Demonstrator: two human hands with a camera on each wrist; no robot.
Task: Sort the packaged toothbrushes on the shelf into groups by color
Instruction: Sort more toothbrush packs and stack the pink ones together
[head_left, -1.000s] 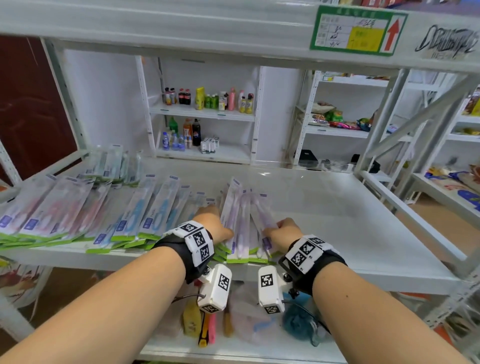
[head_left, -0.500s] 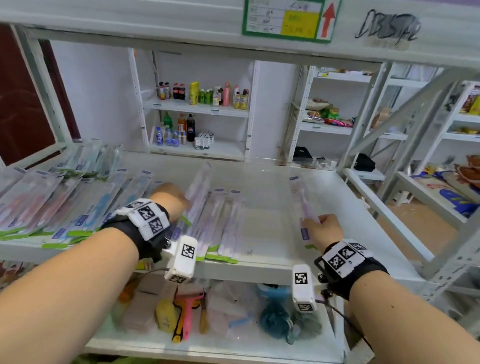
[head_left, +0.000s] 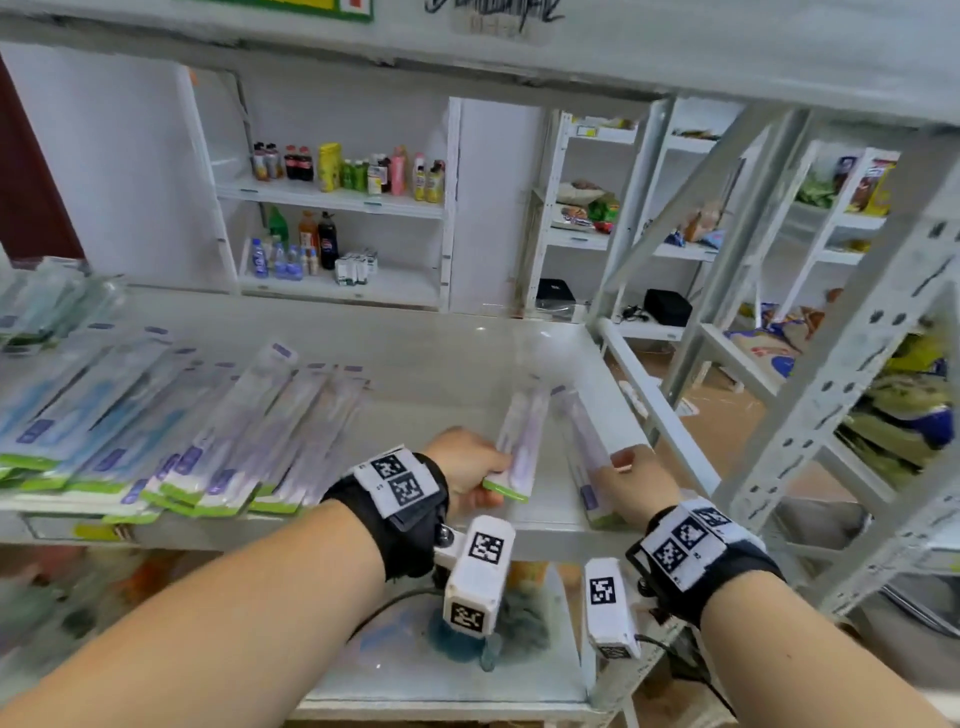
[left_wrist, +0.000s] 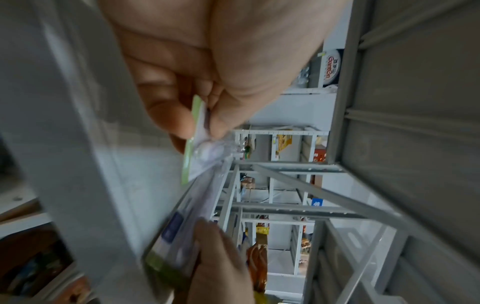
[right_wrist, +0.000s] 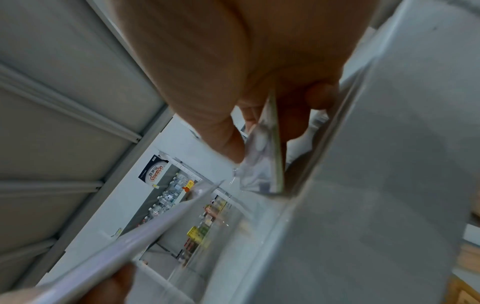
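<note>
Sorting partly done: blue and purple rows (head_left: 249, 431) laid on shelf (head_left: 441, 364); both hands pinching purple packs, left hand (head_left: 465, 460), right hand (head_left: 636, 480), unplaced.

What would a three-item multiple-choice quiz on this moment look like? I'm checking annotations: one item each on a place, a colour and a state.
1. Where is the pack in the left hand?
A. Right part of the shelf
B. Shelf below
C. Floor

2. What colour is that toothbrush pack's bottom edge?
A. Red
B. Green
C. Black

3. What is the right hand doing?
A. Hanging idle
B. Pressing flat on the shelf
C. Gripping another toothbrush pack

Answers: 1 A, the head view shows it right of the fanned row; 2 B, a green strip shows by the fingers; 3 C, its fingers close round the pack's lower end.
</note>
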